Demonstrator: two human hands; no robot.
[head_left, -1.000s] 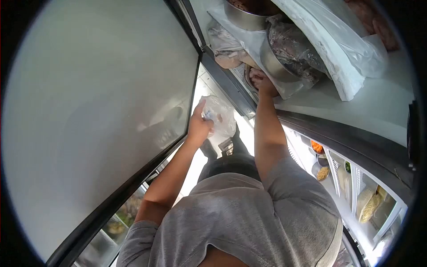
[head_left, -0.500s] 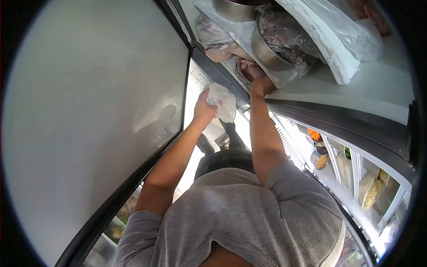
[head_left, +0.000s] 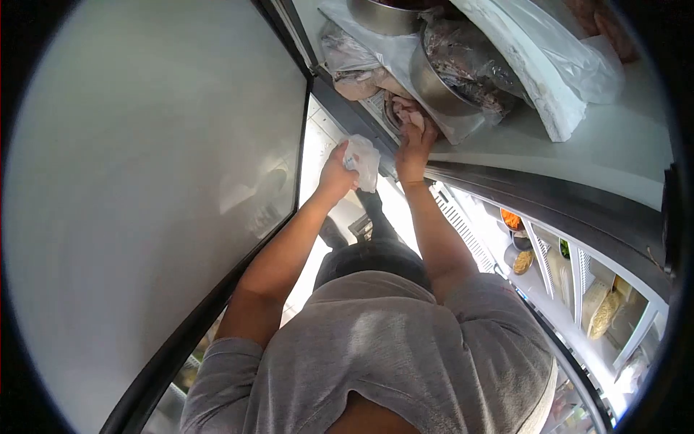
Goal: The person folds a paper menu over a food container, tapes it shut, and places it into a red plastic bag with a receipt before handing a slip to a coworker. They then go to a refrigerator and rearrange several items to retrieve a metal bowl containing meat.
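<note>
My left hand (head_left: 338, 176) is closed round a translucent white plastic bag (head_left: 364, 160), held in front of the refrigerator's lower edge. My right hand (head_left: 417, 148) reaches to the front of the shelf, its fingers closed on a pale pink piece of meat (head_left: 413, 118). That piece lies over a round metal container (head_left: 390, 116), which is partly hidden by the meat and my hand. Just behind, a metal bowl (head_left: 432, 85) holds dark meat wrapped in clear plastic.
An open door (head_left: 166, 159) fills the left side. Bagged meat (head_left: 356, 85), another metal bowl (head_left: 383, 18) and a white foam slab (head_left: 538, 79) occupy the shelf. Lower right, a lit compartment holds a bowl of orange food (head_left: 510, 219) and bagged food (head_left: 603, 315).
My right hand has drawn back a little from under the plastic beside the bowl, and its fingers now show on the meat. The bag in my left hand looks more bunched.
</note>
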